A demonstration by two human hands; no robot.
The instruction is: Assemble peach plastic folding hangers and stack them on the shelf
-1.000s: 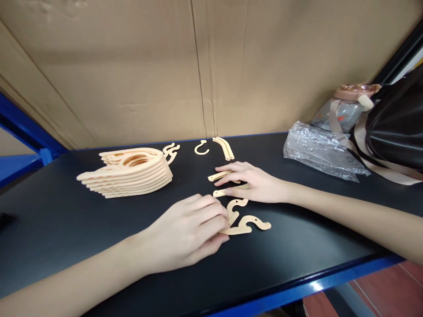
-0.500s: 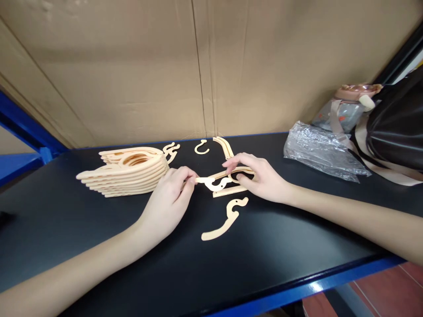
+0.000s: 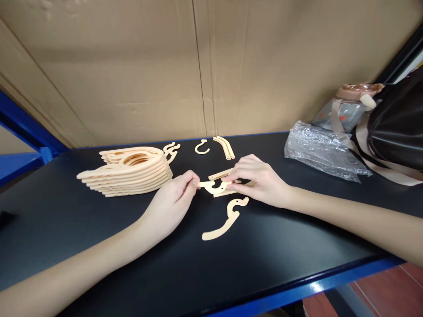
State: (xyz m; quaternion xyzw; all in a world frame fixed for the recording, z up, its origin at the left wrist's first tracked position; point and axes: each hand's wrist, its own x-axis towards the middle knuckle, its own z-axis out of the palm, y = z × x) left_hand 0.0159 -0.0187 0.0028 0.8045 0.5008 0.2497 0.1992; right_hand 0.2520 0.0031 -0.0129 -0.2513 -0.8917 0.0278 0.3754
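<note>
Between my hands is a cream plastic clothes-hanger arm (image 3: 214,189) with a curved notch. My left hand (image 3: 172,200) pinches its left end, and my right hand (image 3: 262,181) grips its right end between thumb and fingers. Just behind it lies another cream hanger part (image 3: 220,175), partly covered by my right hand. Closer to me, a loose hanger arm (image 3: 221,226) of similar shape rests flat on the black tabletop (image 3: 291,246). A cream hook (image 3: 201,149) and some narrow curved strips (image 3: 225,147) lie towards the back.
Left of my hands stands a stack of several cream hangers (image 3: 128,178), with small hooked pieces (image 3: 172,151) behind its right end. To the right are a crumpled clear plastic bag (image 3: 322,152), a drinking bottle (image 3: 350,108) and a dark bag (image 3: 396,119). Cardboard (image 3: 139,70) closes off the back.
My right hand has closed on the right end of the hanger arm, where its fingers were apart before. The arm has turned slightly. My left hand keeps its pinch.
</note>
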